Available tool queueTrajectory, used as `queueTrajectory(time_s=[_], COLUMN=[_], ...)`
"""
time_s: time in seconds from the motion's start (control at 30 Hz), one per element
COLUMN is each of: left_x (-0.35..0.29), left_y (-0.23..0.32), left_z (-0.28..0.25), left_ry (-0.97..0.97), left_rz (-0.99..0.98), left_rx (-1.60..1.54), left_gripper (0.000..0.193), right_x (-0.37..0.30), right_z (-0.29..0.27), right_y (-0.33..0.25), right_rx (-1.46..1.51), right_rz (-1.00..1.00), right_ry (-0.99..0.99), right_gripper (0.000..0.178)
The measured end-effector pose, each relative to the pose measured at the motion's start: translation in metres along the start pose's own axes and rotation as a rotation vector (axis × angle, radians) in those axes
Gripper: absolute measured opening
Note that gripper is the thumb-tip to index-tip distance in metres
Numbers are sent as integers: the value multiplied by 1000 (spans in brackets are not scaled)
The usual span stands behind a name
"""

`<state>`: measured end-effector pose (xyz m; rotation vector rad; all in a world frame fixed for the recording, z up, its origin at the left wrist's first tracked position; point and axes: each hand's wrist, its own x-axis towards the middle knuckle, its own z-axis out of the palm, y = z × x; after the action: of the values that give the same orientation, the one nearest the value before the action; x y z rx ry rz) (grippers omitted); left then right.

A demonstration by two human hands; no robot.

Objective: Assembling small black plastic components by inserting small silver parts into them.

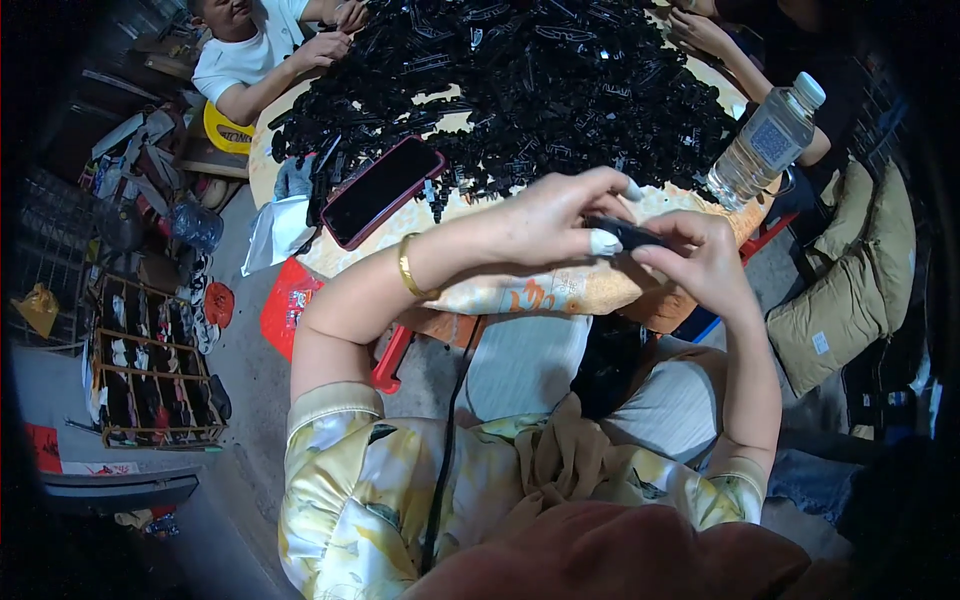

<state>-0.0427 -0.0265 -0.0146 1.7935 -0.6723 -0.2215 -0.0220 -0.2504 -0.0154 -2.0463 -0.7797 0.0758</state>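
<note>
My left hand (555, 215) and my right hand (703, 258) meet over the near edge of the table, closed on a small dark plastic piece (628, 233) between them. White covers wrap the thumb tip and a fingertip of my left hand, and a gold bangle (408, 266) circles that wrist. The fingers of my right hand pinch the piece's right end, hiding part of it. Just beyond both hands spreads a large heap of black plastic parts (520, 95).
Left of my hands lies a phone (384, 192) in a red case, beside a white paper (277, 233). A clear bottle (765, 145) stands at the table's right edge. Two other people's hands (322, 50) (703, 35) rest by the heap's far sides. A shoe rack (155, 375) stands on the left.
</note>
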Motion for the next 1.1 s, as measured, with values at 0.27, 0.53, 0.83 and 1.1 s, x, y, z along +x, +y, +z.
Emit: queueTrajectory(time_s=[0.27,0.53,0.83,1.1], left_x=[-42,-36,-20,22], left_y=[-41,-42,-23,11], left_z=[-185,-182,-140,-54], left_ry=[422,309,593,321], left_rz=[-629,-710,-263,-233], left_rx=[1535,1226,980,-195], left_gripper=[24,23,24,35], right_x=[-3,36,41,32], right_z=[-29,24,35,18], right_y=[5,40,42,37], right_rx=[73,-518,-682,-114], right_rz=[20,-336,-363,-227], right_ry=[-481,296,283,416], right_gripper=[22,14,14,10])
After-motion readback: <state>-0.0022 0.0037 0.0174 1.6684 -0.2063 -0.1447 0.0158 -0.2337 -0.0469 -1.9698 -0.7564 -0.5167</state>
